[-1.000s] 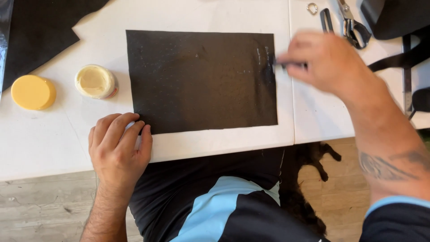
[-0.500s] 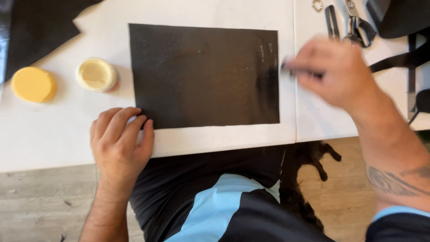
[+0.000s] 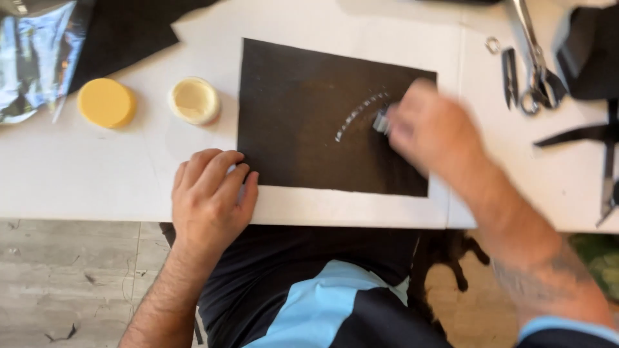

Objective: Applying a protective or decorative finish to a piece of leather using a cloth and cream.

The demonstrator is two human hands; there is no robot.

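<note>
A black rectangular sheet (image 3: pixel 309 122) lies on the white table (image 3: pixel 84 180). My left hand (image 3: pixel 209 196) presses flat on the sheet's lower left corner. My right hand (image 3: pixel 432 129), blurred by motion, holds a small applicator (image 3: pixel 382 120) against the sheet's right part. A curved whitish streak (image 3: pixel 358 116) runs across the black surface just left of the applicator.
An open round jar of pale paste (image 3: pixel 193 100) and its yellow lid (image 3: pixel 106 102) sit left of the sheet. Scissors and small metal tools (image 3: pixel 535 71) lie at the upper right, with black straps (image 3: pixel 580 135) beside them. A shiny plastic wrap (image 3: pixel 35 58) is at the far left.
My right hand has swept from the sheet's right edge inward to the left, leaving a curved whitish streak. The left hand has stayed on the corner.
</note>
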